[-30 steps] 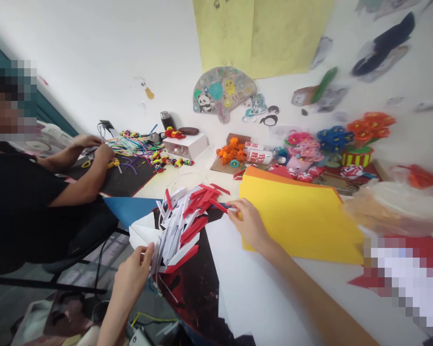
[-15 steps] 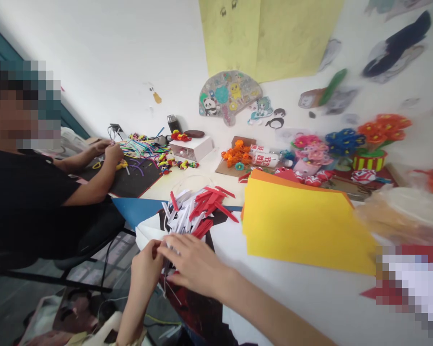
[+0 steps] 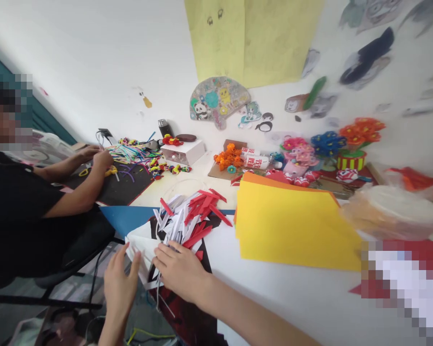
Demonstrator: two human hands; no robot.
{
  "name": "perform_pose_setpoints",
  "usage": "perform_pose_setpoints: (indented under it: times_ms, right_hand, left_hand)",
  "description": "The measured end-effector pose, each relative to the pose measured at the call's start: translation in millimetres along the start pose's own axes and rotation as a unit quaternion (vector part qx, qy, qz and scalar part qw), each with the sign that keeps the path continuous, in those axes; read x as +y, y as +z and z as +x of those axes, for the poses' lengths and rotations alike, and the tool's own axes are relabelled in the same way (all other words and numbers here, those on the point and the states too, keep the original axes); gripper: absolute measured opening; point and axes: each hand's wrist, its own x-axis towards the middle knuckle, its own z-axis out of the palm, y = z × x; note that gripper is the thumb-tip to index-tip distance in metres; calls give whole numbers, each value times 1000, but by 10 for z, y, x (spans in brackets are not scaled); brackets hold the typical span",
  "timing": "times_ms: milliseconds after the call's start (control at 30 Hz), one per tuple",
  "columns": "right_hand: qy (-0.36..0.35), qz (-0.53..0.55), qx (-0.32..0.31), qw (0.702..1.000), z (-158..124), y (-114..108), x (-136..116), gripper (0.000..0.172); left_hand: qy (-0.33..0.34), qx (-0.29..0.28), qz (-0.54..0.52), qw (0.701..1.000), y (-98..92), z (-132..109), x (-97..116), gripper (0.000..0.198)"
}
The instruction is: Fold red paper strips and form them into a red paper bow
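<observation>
Paper strips (image 3: 189, 218), red and white, lie heaped at the near-left corner of the surface (image 3: 292, 298), and their near ends spill onto a white sheet (image 3: 141, 244) that juts out past the edge. That overhang looks like the danger. The strips are loose and light, so a quick sweep or a tug on the sheet could send a handful sliding off toward the floor. A palm pressed too hard could also crease the thin pieces underneath. The stack of yellow card (image 3: 292, 226) sits just beside the pile on the right, close enough to get nudged by a wide move.

Now the hands. The right hand (image 3: 180, 269) lies flat, palm down, with its fingers fanned over the near end of the heap. Its grip is released and it pinches nothing, only rests on the strips. The left hand (image 3: 120, 283) hovers off the edge with its palm turned inward and its fingers spread, its grip likewise loose and empty. Its fingertips are right at the white sheet's corner, but the blur hides whether they touch. Across the corner, a co-worker's hands (image 3: 101, 157) are busy over a black mat, well apart from all this
</observation>
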Motion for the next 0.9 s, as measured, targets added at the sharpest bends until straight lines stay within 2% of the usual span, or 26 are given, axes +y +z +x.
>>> perform_pose_setpoints:
  times_ms: [67, 133, 267, 500, 667, 900]
  right_hand:
    - [4, 2, 2, 1000, 1, -37, 20, 33]
    - [14, 10, 2, 1000, -3, -74, 46, 34]
    - [27, 33, -5, 999, -25, -136, 115, 36]
    - [77, 60, -4, 995, -50, -195, 228, 40]
    - [89, 52, 6, 995, -46, -194, 263, 35]
    - [132, 36, 21, 990, -6, -163, 306, 35]
  left_hand:
    - [88, -7, 42, 995, 100, 22, -61, 65]
    - [125, -28, 50, 991, 207, 42, -93, 64]
    - [147, -39, 81, 985, 304, 156, -70, 61]
    - [195, -110, 144, 964, 314, 598, 82, 53]
    - [228, -145, 140, 953, 468, 840, 193, 49]
    - [249, -174, 136, 943, 600, 1032, 420, 47]
